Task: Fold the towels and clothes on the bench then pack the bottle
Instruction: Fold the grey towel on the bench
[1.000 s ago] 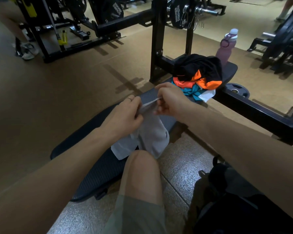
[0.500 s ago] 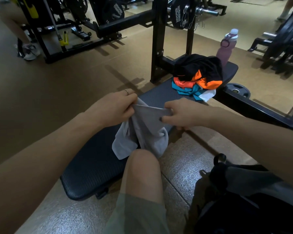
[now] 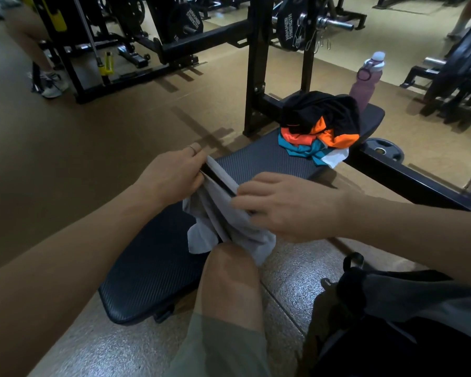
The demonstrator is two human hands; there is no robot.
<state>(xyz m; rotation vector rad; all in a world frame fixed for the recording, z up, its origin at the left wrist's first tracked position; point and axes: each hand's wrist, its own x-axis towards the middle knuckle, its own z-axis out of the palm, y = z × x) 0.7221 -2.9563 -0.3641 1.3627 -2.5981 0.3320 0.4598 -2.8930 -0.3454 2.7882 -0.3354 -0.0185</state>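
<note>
A grey towel hangs over the middle of the dark padded bench, above my bare knee. My left hand pinches its upper edge at the left. My right hand grips the same edge lower and to the right, so the edge runs taut between them. A heap of clothes, black, orange, teal and white, lies at the bench's far end. A purple bottle with a white cap stands upright behind that heap.
A dark bag lies open on the floor at my lower right. The black rack upright and its loaded barbell rise behind the bench. A weight plate lies right of the clothes. Another person's leg and shoe are at far left.
My hands, close together one second ago, have drawn apart along the towel's edge. My right hand has dropped lower and nearer to me; the towel is spread wider.
</note>
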